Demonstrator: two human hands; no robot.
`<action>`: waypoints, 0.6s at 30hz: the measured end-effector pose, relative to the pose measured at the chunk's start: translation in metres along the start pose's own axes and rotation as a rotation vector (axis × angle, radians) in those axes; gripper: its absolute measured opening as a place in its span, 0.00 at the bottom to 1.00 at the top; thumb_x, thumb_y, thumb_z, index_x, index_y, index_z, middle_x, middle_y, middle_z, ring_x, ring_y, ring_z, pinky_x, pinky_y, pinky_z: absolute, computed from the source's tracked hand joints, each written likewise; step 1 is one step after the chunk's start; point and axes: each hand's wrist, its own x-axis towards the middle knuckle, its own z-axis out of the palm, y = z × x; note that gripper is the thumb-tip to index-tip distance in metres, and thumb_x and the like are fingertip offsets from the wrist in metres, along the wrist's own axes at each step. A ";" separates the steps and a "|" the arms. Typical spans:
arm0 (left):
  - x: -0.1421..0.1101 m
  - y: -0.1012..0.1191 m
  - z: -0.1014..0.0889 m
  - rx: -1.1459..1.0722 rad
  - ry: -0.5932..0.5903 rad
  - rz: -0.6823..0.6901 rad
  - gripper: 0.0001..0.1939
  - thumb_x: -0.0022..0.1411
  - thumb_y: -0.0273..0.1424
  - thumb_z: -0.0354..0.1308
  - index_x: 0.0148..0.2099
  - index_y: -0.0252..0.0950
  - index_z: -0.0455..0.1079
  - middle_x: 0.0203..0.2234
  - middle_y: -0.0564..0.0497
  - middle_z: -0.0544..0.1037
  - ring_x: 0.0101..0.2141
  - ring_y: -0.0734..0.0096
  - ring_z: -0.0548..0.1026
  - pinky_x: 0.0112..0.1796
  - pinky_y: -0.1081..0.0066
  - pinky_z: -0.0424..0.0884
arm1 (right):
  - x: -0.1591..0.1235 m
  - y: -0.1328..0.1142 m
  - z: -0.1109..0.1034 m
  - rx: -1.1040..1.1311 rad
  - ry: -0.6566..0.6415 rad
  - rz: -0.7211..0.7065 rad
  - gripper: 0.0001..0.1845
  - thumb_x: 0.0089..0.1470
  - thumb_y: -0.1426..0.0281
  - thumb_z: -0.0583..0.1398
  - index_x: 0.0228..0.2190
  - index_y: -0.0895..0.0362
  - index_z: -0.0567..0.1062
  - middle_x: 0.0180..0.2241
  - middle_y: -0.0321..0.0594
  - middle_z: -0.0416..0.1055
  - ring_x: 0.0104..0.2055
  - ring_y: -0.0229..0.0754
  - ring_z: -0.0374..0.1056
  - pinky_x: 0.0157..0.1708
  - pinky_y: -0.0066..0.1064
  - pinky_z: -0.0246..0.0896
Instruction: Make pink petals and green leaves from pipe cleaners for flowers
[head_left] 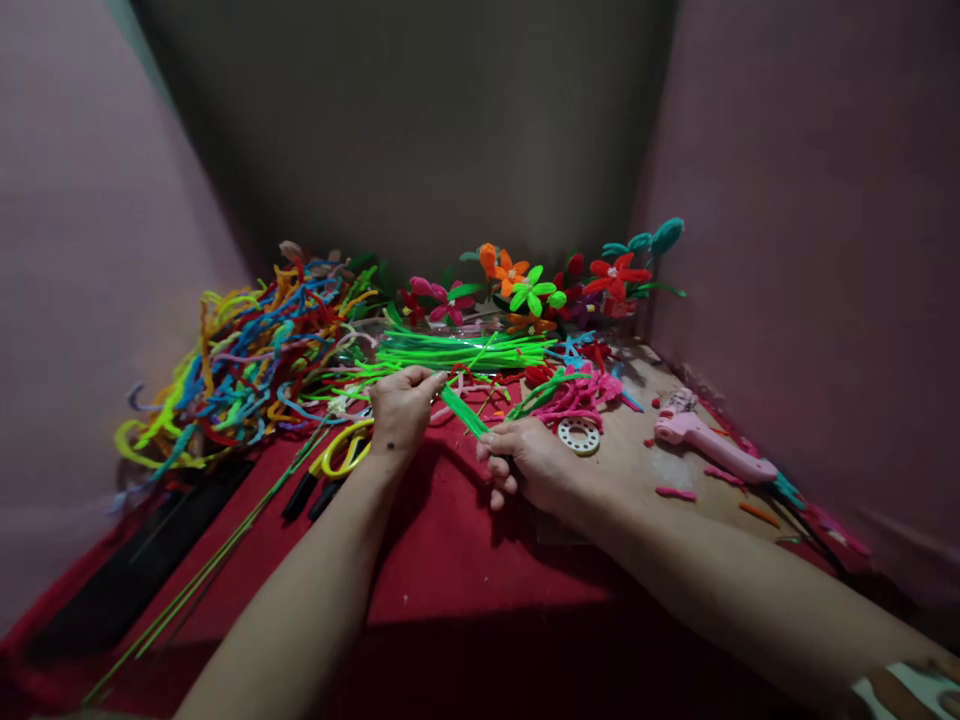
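Note:
My left hand (403,408) and my right hand (529,462) both pinch a bright green pipe cleaner (463,410) stretched between them above the red cloth (450,560). The left fingers close on its upper end, the right fingers on its lower end. Just behind my hands lies a bundle of green pipe cleaners (465,350). Finished pipe-cleaner flowers (525,285) in orange, green, red and pink stand at the back.
A tangled heap of multicoloured pipe cleaners (247,365) fills the left. Yellow-handled scissors (345,450) lie by my left wrist. A pink glue gun (709,445) and a white ring (578,436) rest on brown board at the right. Long green stems (217,560) run toward the front left.

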 end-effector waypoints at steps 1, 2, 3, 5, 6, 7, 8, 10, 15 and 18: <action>0.000 0.001 -0.001 -0.035 -0.011 -0.026 0.11 0.44 0.35 0.62 0.21 0.33 0.66 0.11 0.59 0.60 0.14 0.83 0.55 0.16 0.77 0.49 | 0.001 0.000 0.000 0.003 -0.001 -0.002 0.07 0.46 0.73 0.56 0.19 0.61 0.66 0.08 0.27 0.55 0.08 0.29 0.48 0.10 0.28 0.61; -0.001 0.002 -0.001 -0.103 -0.042 -0.076 0.12 0.44 0.35 0.63 0.20 0.33 0.64 0.10 0.60 0.58 0.13 0.84 0.53 0.15 0.77 0.48 | 0.001 0.001 -0.001 0.002 -0.001 -0.010 0.07 0.45 0.72 0.57 0.19 0.61 0.66 0.08 0.27 0.55 0.08 0.29 0.49 0.10 0.28 0.61; -0.002 0.003 -0.001 -0.196 -0.091 -0.140 0.14 0.43 0.35 0.63 0.19 0.33 0.61 0.10 0.61 0.56 0.12 0.85 0.51 0.15 0.78 0.46 | 0.002 0.001 -0.002 -0.004 0.002 -0.024 0.07 0.45 0.72 0.57 0.19 0.61 0.67 0.08 0.27 0.55 0.08 0.29 0.49 0.10 0.28 0.62; -0.007 0.005 0.000 -0.401 -0.217 -0.266 0.18 0.43 0.35 0.64 0.20 0.34 0.57 0.10 0.63 0.53 0.12 0.86 0.48 0.14 0.79 0.44 | 0.003 0.001 -0.003 -0.024 0.026 -0.060 0.07 0.44 0.70 0.58 0.20 0.61 0.67 0.09 0.27 0.56 0.09 0.29 0.50 0.10 0.27 0.62; -0.010 0.006 0.002 -0.489 -0.289 -0.321 0.19 0.43 0.37 0.65 0.20 0.34 0.56 0.11 0.63 0.54 0.12 0.87 0.48 0.14 0.79 0.44 | 0.003 0.001 -0.004 -0.034 0.043 -0.079 0.07 0.43 0.70 0.58 0.20 0.61 0.67 0.09 0.27 0.56 0.09 0.29 0.51 0.11 0.27 0.62; -0.014 0.007 0.004 -0.553 -0.359 -0.365 0.20 0.44 0.38 0.65 0.21 0.34 0.56 0.12 0.62 0.55 0.12 0.87 0.49 0.14 0.80 0.45 | 0.004 0.001 -0.005 -0.043 0.060 -0.093 0.07 0.43 0.70 0.58 0.20 0.61 0.67 0.10 0.27 0.57 0.09 0.29 0.51 0.11 0.27 0.63; -0.018 0.008 0.006 -0.588 -0.428 -0.400 0.20 0.45 0.40 0.64 0.22 0.34 0.57 0.12 0.62 0.56 0.12 0.87 0.50 0.14 0.80 0.48 | 0.004 0.001 -0.005 -0.052 0.073 -0.100 0.07 0.43 0.69 0.58 0.20 0.61 0.68 0.10 0.28 0.57 0.09 0.29 0.51 0.11 0.28 0.63; -0.027 0.011 0.013 -0.560 -0.537 -0.438 0.20 0.46 0.41 0.63 0.22 0.34 0.58 0.11 0.61 0.57 0.13 0.85 0.53 0.15 0.79 0.52 | 0.005 0.002 -0.005 -0.070 0.087 -0.117 0.08 0.44 0.69 0.57 0.20 0.61 0.68 0.10 0.28 0.58 0.09 0.29 0.52 0.11 0.27 0.62; -0.041 0.015 0.025 -0.375 -0.534 -0.439 0.19 0.44 0.39 0.64 0.18 0.34 0.60 0.08 0.59 0.56 0.11 0.83 0.54 0.14 0.77 0.47 | 0.007 0.007 -0.005 -0.099 0.089 -0.191 0.08 0.45 0.68 0.55 0.20 0.61 0.68 0.10 0.27 0.57 0.09 0.29 0.52 0.10 0.26 0.60; -0.040 0.015 0.028 -0.336 -0.455 -0.406 0.19 0.44 0.39 0.64 0.17 0.33 0.60 0.07 0.59 0.55 0.11 0.84 0.52 0.14 0.76 0.44 | 0.006 0.007 -0.005 -0.105 0.096 -0.183 0.08 0.45 0.68 0.56 0.21 0.60 0.68 0.10 0.27 0.57 0.09 0.30 0.53 0.10 0.26 0.60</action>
